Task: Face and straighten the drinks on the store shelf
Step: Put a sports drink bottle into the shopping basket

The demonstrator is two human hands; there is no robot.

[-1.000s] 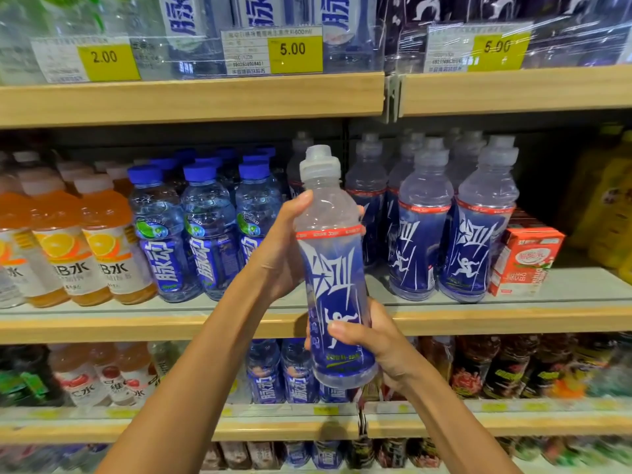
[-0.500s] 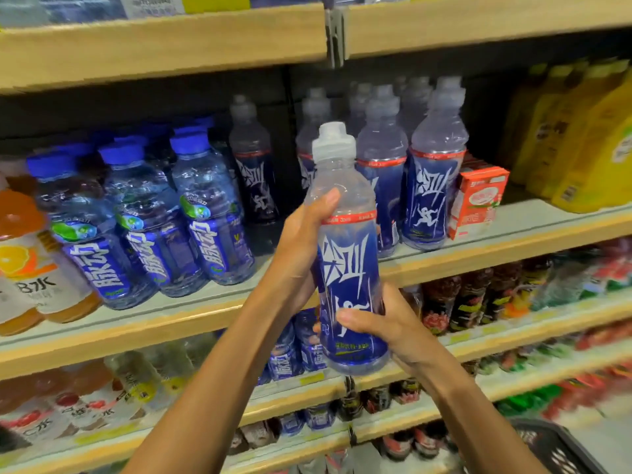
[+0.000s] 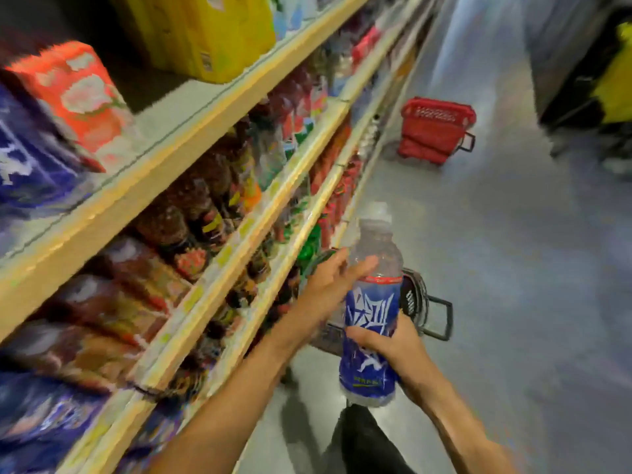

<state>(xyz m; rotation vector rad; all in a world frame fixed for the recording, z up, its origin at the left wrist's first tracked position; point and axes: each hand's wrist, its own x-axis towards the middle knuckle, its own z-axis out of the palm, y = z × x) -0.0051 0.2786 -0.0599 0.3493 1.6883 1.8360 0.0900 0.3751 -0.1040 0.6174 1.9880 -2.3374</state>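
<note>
Gripping the blue bottle [image 3: 373, 311] two-handed: left hand [image 3: 326, 283] at its clear shoulder, right hand [image 3: 388, 345] round the label, dark basket [image 3: 416, 301] just behind.

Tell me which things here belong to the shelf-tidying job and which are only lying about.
Job in hand: clear plastic bottle with blue label, held by left hand and right hand; yellow-edged store shelf of drinks.
Lying about: red plastic basket on the floor; dark basket behind the bottle.
</note>
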